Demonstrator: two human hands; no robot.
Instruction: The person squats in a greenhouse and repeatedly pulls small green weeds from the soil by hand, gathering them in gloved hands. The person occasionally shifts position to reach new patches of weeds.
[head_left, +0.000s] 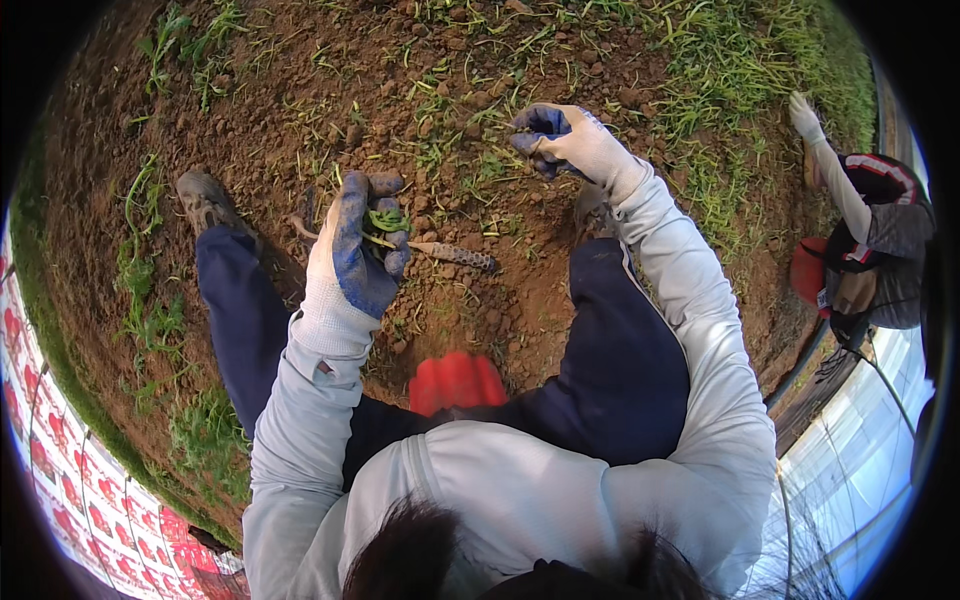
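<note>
My left hand (361, 251), in a white knit glove with a blue-coated palm, is curled around a small bunch of green plant stems and leaves (388, 220). Just beyond its fingers, a hand tool with a textured handle (461, 255) lies on the soil; my hand hides part of it. My right hand (559, 142), gloved the same way, is raised over the ground to the right. Its fingers bend toward the thumb, and whether anything small is pinched there cannot be made out. Loose green cuttings (495, 172) are scattered over the brown soil (450, 307) between and ahead of my hands.
A red ribbed plastic object (457, 382) sits between my legs. Denser green plants (727, 82) grow at upper right, with more weeds (210, 427) at lower left. Another person (870, 232) crouches at far right, a gloved hand at the plants. Translucent sheeting (847, 420) stands at lower right.
</note>
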